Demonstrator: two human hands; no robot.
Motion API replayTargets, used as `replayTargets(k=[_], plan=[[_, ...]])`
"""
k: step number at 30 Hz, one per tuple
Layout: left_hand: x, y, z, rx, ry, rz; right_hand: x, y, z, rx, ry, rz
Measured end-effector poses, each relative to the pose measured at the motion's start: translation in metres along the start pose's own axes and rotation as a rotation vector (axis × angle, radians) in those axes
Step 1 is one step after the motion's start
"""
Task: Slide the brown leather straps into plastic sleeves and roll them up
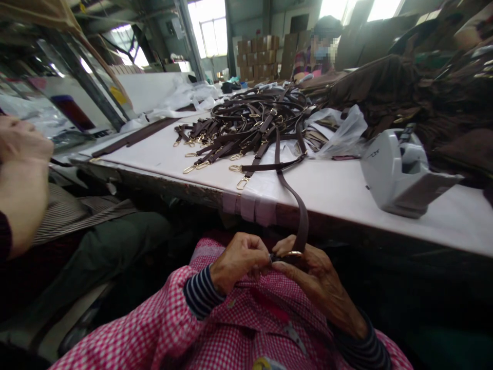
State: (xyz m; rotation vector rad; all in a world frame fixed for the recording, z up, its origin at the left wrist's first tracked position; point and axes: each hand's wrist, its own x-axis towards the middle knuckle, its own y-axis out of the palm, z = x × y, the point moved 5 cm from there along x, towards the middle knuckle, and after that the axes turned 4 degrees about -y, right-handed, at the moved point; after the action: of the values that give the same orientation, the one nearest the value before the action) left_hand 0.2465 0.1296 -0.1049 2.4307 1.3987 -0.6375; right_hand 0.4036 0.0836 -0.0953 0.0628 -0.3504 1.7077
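Note:
My left hand [238, 259] and my right hand [310, 275] meet in my lap below the table edge, both pinching the end of a dark brown leather strap [298, 205]. A gold ring [293, 253] on that end shows between my fingers. The strap runs up over the table edge [346, 218] to a pile of similar brown straps with gold clasps [246, 128] on the white table. Several strips of white tape [250, 205] hang from the table edge just above my hands.
A grey tape dispenser [400, 172] stands on the table at the right. Clear plastic bags [342, 131] and dark brown bags [423, 92] lie behind it. Another person's hand [21, 169] is at the far left. A third person [318, 51] sits across the table by cardboard boxes.

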Motion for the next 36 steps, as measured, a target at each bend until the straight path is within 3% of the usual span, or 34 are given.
replayTargets(k=[4, 7, 10, 14, 18, 22, 25, 30, 36], plan=[[-0.005, 0.003, -0.005, 0.187, 0.1, -0.129, -0.004, 0.004, -0.012, 0.042, 0.07, -0.181], [-0.004, 0.006, 0.0, 0.126, 0.107, -0.137, -0.006, 0.008, -0.017, 0.057, 0.11, -0.297], [-0.002, 0.005, 0.004, 0.078, 0.102, -0.162, -0.007, 0.012, -0.019, 0.069, 0.162, -0.332], [0.0, 0.003, 0.005, 0.016, 0.109, -0.186, -0.004, 0.014, -0.019, 0.103, 0.208, -0.323], [-0.002, 0.005, 0.003, -0.091, 0.084, -0.129, 0.0, 0.014, -0.016, 0.091, 0.201, -0.265], [-0.013, -0.001, -0.018, -0.06, 0.161, -0.127, -0.001, 0.01, -0.018, -0.016, 0.207, -0.218], [-0.02, -0.009, -0.04, 0.066, 0.288, -0.175, 0.004, 0.01, -0.009, -0.097, 0.11, -0.16], [-0.018, -0.001, -0.049, 0.27, 0.343, 0.025, 0.019, 0.021, 0.018, -0.16, -0.117, 0.003], [-0.025, -0.007, -0.044, 0.106, 0.34, 0.073, 0.013, 0.016, 0.009, 0.027, 0.006, -0.025]])
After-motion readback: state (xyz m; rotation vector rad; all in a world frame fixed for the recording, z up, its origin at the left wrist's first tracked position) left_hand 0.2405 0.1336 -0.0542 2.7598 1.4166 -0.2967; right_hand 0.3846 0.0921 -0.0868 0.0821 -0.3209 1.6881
